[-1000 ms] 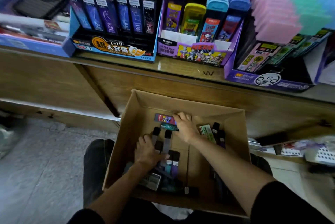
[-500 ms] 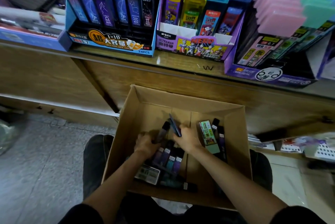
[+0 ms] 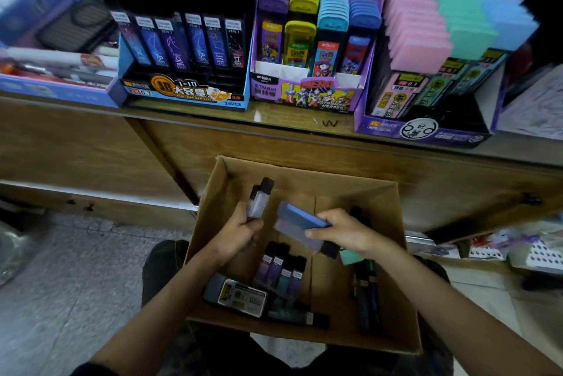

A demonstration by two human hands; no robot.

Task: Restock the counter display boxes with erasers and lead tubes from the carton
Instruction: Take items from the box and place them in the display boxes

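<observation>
Above the carton [image 3: 307, 173], left hand [image 3: 240, 232] and right hand [image 3: 347, 232] each grip lead tubes [image 3: 260, 196]; display box [image 3: 304, 95] reads "ULTRAMAN"

carton [image 3: 393, 257] before the counter [image 3: 274, 123], three display boxes [image 3: 307, 95] side by side on it, lead tubes [image 3: 281, 273] in carton

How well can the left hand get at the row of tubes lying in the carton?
Probably not yet: the row of tubes lies uncovered near the left hand, but that hand grips other tubes.
</observation>
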